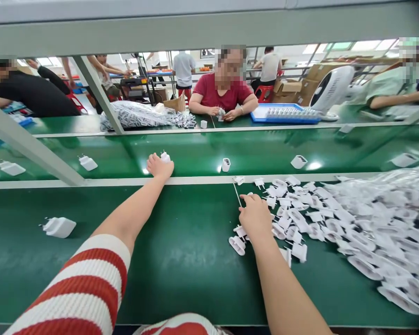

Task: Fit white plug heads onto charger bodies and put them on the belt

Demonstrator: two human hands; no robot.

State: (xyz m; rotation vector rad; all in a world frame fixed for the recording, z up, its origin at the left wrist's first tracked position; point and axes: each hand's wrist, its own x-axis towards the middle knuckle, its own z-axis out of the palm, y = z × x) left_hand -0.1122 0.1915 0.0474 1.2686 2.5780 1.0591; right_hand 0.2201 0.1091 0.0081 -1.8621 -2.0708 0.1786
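My left hand (pixel 160 166) reaches over the white rail onto the green belt, its fingers closed around a white plug charger (pixel 165 157) whose pins point up and away. My right hand (pixel 256 215) is low over the green table at the left edge of a heap of white plug covers (pixel 296 218). Its fingers are curled, thumb and forefinger close together. A thin white line (pixel 237 194) runs up to these fingertips; whether it is a stick or a table mark I cannot tell. Beside that hand lies a loose oval plug cover (pixel 237 245).
Several white chargers, one a charger body (pixel 226 164), sit spaced along the belt (pixel 192 146). Another charger (pixel 59 227) lies on my table at left. A slanted metal post (pixel 38 144) stands left. Across the belt a person (pixel 225 90) works near a blue tray (pixel 286 114).
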